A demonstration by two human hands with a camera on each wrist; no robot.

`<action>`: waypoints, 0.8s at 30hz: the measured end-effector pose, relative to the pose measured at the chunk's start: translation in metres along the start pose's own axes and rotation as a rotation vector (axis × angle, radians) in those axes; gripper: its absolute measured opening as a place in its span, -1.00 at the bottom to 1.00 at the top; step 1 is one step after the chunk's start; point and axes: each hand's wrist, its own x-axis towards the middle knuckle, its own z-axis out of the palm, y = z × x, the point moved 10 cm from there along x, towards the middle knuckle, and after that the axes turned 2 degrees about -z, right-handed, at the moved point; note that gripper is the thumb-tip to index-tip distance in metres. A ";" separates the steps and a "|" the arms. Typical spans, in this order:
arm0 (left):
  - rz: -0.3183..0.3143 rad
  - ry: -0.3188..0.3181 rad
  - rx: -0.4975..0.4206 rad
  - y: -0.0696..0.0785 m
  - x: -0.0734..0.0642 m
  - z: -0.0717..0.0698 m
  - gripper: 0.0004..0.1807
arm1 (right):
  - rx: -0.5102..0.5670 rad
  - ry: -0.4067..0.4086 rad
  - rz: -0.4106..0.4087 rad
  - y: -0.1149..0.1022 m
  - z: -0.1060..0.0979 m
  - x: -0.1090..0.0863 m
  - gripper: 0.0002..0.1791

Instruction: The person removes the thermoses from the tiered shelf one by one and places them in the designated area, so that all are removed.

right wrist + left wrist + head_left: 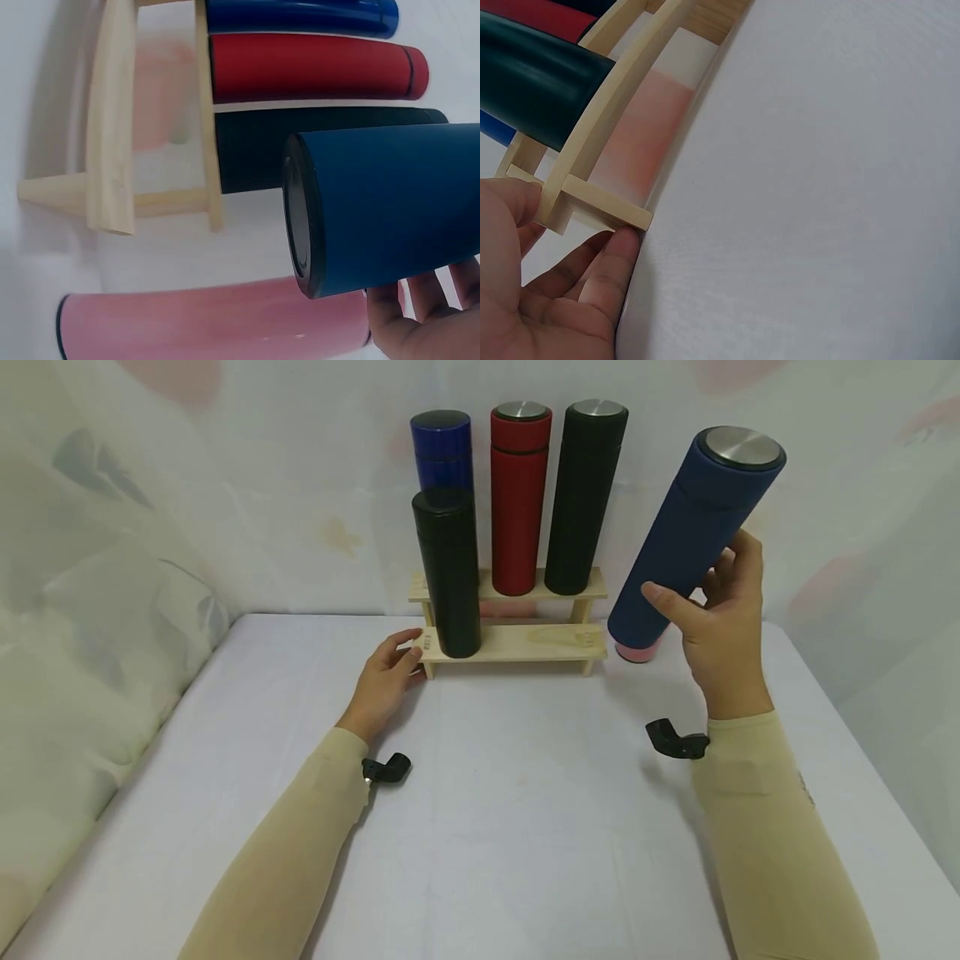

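Note:
My right hand (727,618) grips a matte blue vacuum flask (693,527) with a silver-topped lid, tilted and held up to the right of a two-step wooden rack (540,643). Its base (300,217) shows in the right wrist view. My left hand (384,681) holds the rack's left end, thumb at the lower shelf's edge and fingertips at the leg (611,204). On the lower shelf, at the left, stands a dark green flask (450,572). The upper shelf bears a shiny blue flask (442,447), a red flask (519,502) and a black-green flask (587,497).
A pink flask (217,322) stands on the table right of the rack, mostly hidden behind the blue one in the head view. White cloth covers the table (517,793). Patterned fabric (300,485) hangs behind and at both sides.

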 end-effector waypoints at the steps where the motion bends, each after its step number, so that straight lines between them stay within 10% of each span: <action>1: 0.001 0.001 -0.003 0.000 0.000 0.000 -0.52 | 0.015 0.003 -0.009 -0.003 -0.002 0.001 -0.11; 24: 0.001 -0.005 0.009 0.003 -0.002 0.002 -0.51 | 0.204 0.252 -0.045 -0.027 -0.065 0.009 -0.16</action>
